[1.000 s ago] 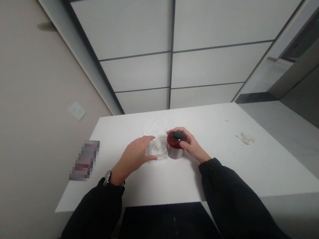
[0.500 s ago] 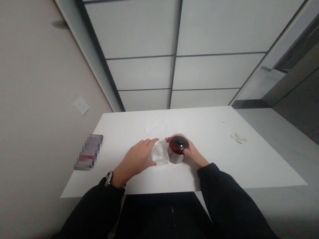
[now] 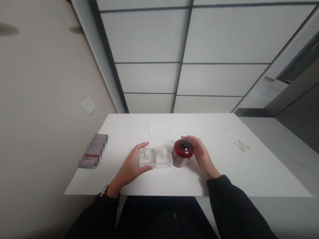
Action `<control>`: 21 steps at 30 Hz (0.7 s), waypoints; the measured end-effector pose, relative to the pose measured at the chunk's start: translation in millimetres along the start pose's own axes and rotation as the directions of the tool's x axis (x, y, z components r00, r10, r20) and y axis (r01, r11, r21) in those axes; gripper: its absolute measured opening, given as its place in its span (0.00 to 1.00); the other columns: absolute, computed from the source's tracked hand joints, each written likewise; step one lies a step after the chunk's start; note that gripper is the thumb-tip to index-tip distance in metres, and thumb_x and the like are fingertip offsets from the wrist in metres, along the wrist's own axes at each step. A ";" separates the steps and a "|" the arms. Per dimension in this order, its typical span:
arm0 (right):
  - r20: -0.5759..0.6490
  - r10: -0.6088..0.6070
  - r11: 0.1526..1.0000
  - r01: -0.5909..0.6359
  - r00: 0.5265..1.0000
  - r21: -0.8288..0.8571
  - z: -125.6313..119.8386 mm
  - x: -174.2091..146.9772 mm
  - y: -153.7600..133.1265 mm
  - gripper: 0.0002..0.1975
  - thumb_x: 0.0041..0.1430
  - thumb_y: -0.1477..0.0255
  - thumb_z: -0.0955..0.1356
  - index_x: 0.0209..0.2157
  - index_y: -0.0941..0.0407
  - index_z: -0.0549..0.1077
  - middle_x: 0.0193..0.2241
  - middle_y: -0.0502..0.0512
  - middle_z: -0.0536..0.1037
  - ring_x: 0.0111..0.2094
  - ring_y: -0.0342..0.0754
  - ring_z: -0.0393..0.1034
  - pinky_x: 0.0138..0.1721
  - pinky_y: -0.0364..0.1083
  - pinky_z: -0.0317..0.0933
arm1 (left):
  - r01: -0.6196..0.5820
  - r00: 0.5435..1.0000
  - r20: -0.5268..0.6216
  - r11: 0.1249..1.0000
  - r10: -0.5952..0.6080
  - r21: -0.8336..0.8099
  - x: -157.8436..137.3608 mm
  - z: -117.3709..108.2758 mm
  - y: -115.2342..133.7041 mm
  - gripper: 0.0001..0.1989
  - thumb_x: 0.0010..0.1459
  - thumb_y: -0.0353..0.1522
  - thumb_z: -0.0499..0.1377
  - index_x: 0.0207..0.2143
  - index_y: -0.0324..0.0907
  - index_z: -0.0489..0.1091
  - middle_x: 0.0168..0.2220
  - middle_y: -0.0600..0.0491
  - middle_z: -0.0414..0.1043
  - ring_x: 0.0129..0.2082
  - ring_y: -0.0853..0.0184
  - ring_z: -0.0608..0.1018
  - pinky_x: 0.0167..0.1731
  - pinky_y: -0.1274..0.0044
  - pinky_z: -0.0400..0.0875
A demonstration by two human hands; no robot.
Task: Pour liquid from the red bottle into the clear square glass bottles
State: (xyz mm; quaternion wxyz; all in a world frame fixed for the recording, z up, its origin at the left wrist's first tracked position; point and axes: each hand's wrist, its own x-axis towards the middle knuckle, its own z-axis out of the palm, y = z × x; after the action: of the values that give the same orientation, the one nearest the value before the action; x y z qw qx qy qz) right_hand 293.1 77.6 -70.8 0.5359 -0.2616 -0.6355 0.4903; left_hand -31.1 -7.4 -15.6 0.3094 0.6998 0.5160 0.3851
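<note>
Two clear plastic boxes (image 3: 156, 157) stand side by side on the white table, each with a rounded raised shape on top. My left hand (image 3: 132, 164) is curved around the left end of the row, its index finger along the far side and its thumb along the near side. Touching or almost touching the right box is a round bottle (image 3: 183, 153) with a dark red upper part, a black cap and a pale lower part. My right hand (image 3: 202, 156) cups the bottle's right and far side loosely, fingers extended behind it; the thumb is not clearly visible.
A thin translucent sheet (image 3: 159, 127) lies behind the boxes. A crumpled whitish piece (image 3: 241, 145) is at the table's right, with a small sliver (image 3: 226, 128) farther back. A pixelated flat object (image 3: 94, 153) lies by the left edge. Paneled doors (image 3: 210, 35) rise beyond the table.
My left hand has shifted left to the row's end, exposing the left box. My right hand has loosened around the bottle and its thumb has left the front. The camera view has shifted slightly.
</note>
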 end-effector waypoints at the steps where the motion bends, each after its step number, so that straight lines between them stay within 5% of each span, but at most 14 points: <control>1: -0.004 -0.002 1.000 0.002 1.000 -0.002 2.0 -0.5 -1.5 0.50 0.48 0.30 0.68 0.62 0.48 0.66 0.64 0.65 0.73 0.66 0.64 0.67 0.69 0.64 0.59 | -0.002 1.000 -0.024 1.000 0.002 -0.004 -0.9 3.3 -0.6 0.33 0.60 0.46 0.68 0.62 0.43 0.64 0.66 0.39 0.68 0.69 0.49 0.69 0.70 0.53 0.61; 4: -0.016 -0.010 1.000 0.010 1.000 -0.003 9.2 -0.7 -7.1 0.47 0.51 0.32 0.69 0.63 0.47 0.65 0.65 0.63 0.72 0.67 0.62 0.66 0.70 0.63 0.58 | -0.006 0.997 -0.077 1.000 0.006 -0.005 -0.2 8.3 1.9 0.21 0.66 0.43 0.61 0.57 0.43 0.69 0.63 0.42 0.73 0.67 0.54 0.72 0.69 0.56 0.63; 9: -0.008 0.008 1.000 -0.008 1.000 -0.004 18.3 -1.8 -17.3 0.47 0.50 0.34 0.71 0.63 0.49 0.66 0.63 0.65 0.73 0.65 0.63 0.68 0.68 0.62 0.61 | -0.033 0.997 -0.063 0.998 0.036 0.054 2.1 4.0 5.0 0.18 0.70 0.39 0.57 0.57 0.44 0.73 0.61 0.45 0.76 0.66 0.56 0.73 0.70 0.56 0.63; 15: 0.020 0.065 0.998 -0.065 0.998 -0.014 22.3 -3.8 -27.5 0.40 0.56 0.44 0.75 0.62 0.50 0.67 0.63 0.66 0.73 0.64 0.61 0.69 0.66 0.60 0.62 | -0.083 0.996 -0.033 0.991 0.087 0.102 3.1 -2.8 2.4 0.23 0.71 0.40 0.55 0.64 0.44 0.68 0.58 0.45 0.79 0.60 0.56 0.76 0.66 0.56 0.66; 21: 0.038 0.093 0.996 -0.093 0.995 -0.014 21.6 -3.0 -30.3 0.36 0.59 0.48 0.74 0.62 0.49 0.66 0.62 0.64 0.74 0.64 0.61 0.69 0.66 0.60 0.62 | -0.061 0.998 0.023 0.993 0.059 0.102 4.5 -4.4 -6.4 0.34 0.64 0.43 0.65 0.69 0.46 0.61 0.65 0.45 0.72 0.66 0.54 0.71 0.69 0.55 0.62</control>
State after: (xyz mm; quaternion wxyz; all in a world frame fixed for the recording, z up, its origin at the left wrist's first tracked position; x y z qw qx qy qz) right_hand 279.5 56.0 -43.5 0.4987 -0.2847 -0.6357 0.5158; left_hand -37.3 -1.1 -17.7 0.2666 0.7338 0.5105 0.3602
